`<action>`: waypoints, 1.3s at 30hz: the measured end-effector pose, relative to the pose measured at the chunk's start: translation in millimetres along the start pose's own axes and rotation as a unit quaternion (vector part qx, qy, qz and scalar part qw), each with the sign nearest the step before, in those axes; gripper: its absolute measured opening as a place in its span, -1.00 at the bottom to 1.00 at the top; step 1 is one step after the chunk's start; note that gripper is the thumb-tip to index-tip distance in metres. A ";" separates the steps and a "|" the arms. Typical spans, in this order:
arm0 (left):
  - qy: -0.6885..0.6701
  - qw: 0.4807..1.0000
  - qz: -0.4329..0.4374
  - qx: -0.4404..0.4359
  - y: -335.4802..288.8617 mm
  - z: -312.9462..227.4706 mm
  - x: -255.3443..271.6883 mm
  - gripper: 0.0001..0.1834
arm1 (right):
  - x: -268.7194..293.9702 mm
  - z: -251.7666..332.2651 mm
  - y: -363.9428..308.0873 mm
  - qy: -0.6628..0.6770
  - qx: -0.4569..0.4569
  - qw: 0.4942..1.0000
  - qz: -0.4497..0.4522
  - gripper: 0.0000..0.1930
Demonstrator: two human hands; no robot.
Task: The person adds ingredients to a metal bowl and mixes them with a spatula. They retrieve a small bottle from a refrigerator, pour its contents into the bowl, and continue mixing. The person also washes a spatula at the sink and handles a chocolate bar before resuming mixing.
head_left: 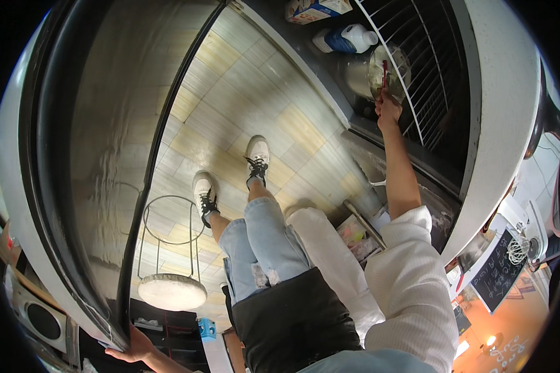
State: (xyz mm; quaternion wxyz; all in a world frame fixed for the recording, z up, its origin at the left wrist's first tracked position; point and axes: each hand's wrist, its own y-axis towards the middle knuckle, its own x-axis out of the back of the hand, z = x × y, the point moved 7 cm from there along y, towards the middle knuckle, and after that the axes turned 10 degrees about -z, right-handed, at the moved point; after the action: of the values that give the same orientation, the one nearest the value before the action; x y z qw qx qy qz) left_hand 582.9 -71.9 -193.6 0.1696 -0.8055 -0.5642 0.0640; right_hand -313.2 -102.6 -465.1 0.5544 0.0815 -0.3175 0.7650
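My right hand reaches into an open refrigerator, its fingers closed around a thin red handle. That handle lies over the mouth of a round container with pale contents; what is at its other end I cannot make out. Beside the container are a white bottle with a blue label and a carton. A white wire shelf runs close by my hand. At the lower left, my left hand grips the edge of the open refrigerator door.
A round stool stands on the tiled floor near my feet. An open drawer or bin with packages is beside my right leg. A mixer with a whisk and a blackboard are at far right.
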 end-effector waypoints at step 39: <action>0.352 0.741 0.571 -0.002 -105.2 39.8 -7.8 -0.38 | 544.2 204.7 -473.8 -0.126 0.216 0.873 -0.419 -0.77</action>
State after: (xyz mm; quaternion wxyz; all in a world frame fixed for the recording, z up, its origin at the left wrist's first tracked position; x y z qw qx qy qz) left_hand 475.0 -38.9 -195.2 0.2863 -0.9424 0.1015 -0.1401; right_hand -135.8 299.8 142.4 0.7472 0.4202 -0.1473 0.4934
